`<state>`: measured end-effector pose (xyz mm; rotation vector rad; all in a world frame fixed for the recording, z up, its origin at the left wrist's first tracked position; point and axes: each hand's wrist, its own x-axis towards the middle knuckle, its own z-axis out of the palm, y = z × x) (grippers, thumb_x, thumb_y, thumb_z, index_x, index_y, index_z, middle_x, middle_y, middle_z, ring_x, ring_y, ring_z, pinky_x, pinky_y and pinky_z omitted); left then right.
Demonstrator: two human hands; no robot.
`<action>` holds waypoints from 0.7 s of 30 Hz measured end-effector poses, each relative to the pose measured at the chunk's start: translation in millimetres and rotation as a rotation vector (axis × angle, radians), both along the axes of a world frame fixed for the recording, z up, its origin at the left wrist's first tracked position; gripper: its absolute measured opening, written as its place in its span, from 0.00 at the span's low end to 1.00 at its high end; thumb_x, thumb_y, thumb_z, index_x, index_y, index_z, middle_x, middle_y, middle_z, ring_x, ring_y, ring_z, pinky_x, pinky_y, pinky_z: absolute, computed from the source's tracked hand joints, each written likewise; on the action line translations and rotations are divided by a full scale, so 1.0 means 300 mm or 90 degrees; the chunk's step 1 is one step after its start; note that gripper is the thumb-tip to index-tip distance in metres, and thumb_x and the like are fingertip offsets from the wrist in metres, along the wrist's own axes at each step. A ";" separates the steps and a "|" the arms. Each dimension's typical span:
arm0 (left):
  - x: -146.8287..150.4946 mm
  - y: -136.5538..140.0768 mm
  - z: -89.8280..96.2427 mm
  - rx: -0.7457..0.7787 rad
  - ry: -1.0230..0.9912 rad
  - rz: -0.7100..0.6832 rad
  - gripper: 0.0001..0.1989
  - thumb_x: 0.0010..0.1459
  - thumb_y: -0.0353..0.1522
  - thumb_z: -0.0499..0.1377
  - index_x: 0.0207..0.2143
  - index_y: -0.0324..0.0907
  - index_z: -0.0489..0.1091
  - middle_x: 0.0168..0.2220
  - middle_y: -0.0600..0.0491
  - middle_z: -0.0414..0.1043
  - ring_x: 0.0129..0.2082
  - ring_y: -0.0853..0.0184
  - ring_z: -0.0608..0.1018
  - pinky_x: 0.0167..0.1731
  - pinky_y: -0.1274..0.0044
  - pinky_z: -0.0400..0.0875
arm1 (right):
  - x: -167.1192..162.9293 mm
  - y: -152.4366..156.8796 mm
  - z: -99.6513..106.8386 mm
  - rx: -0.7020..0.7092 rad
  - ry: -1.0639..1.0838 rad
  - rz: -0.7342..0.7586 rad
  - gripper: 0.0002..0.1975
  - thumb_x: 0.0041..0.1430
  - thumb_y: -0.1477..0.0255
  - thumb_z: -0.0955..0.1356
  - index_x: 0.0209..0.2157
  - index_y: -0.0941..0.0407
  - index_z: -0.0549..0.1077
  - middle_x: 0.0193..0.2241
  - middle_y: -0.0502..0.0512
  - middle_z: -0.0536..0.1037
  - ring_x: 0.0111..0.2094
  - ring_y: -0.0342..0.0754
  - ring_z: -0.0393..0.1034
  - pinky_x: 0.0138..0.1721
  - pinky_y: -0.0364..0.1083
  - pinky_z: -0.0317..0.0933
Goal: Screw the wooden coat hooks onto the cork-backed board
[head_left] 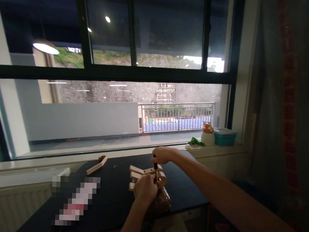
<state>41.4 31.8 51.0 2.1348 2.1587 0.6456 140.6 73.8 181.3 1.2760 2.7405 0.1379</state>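
Observation:
My right hand (163, 155) is closed round the dark handle of a screwdriver (155, 166), its shaft pointing down. Below it, my left hand (147, 186) is closed on a pale wooden piece with several prongs and a rounded end (162, 177); the screwdriver's tip meets it close to the left fingers, which hide the exact contact. Under the wooden piece lies a brown, shiny wrapped bundle (164, 199). A separate bent wooden piece (97, 165) rests on the left of the dark table. Small screw-like bits (114, 167) lie between the two wooden pieces.
The black table (187, 195) stands against a windowsill. On the sill are a white container with an orange top (208, 136), a teal lidded box (224, 137) and a green cloth-like item (195, 141). A radiator (20, 189) is at left. A pixelated patch covers the table's left side.

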 end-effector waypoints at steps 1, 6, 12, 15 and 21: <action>0.000 0.001 0.000 0.001 -0.002 0.001 0.11 0.51 0.37 0.53 0.32 0.47 0.74 0.35 0.50 0.77 0.40 0.60 0.76 0.36 0.73 0.64 | -0.007 -0.002 -0.001 0.008 -0.004 -0.006 0.22 0.58 0.65 0.60 0.43 0.66 0.75 0.42 0.70 0.75 0.41 0.56 0.70 0.33 0.46 0.60; -0.006 0.003 -0.004 0.001 -0.010 -0.001 0.11 0.51 0.37 0.54 0.31 0.48 0.75 0.34 0.52 0.77 0.39 0.60 0.76 0.35 0.74 0.65 | -0.020 -0.016 0.025 0.012 -0.027 0.001 0.20 0.53 0.63 0.63 0.41 0.61 0.76 0.39 0.64 0.77 0.37 0.54 0.71 0.28 0.45 0.60; -0.006 0.004 -0.007 0.003 -0.006 -0.002 0.12 0.51 0.37 0.53 0.32 0.46 0.74 0.36 0.50 0.77 0.40 0.59 0.76 0.36 0.73 0.65 | -0.008 -0.032 0.039 -0.004 -0.047 0.051 0.15 0.50 0.71 0.65 0.40 0.54 0.77 0.37 0.52 0.79 0.35 0.46 0.71 0.30 0.40 0.58; -0.003 0.002 -0.002 -0.002 -0.003 -0.006 0.12 0.52 0.38 0.53 0.32 0.46 0.74 0.36 0.50 0.76 0.40 0.59 0.76 0.37 0.73 0.65 | -0.015 -0.040 0.032 0.000 -0.058 0.038 0.15 0.52 0.71 0.64 0.40 0.57 0.76 0.37 0.57 0.78 0.37 0.48 0.71 0.31 0.42 0.59; -0.001 -0.001 0.000 -0.006 -0.003 -0.008 0.11 0.52 0.37 0.53 0.32 0.47 0.74 0.36 0.50 0.77 0.40 0.59 0.76 0.37 0.73 0.64 | -0.026 -0.031 0.010 0.017 -0.056 -0.004 0.20 0.56 0.64 0.62 0.43 0.63 0.75 0.41 0.66 0.76 0.42 0.55 0.70 0.34 0.45 0.61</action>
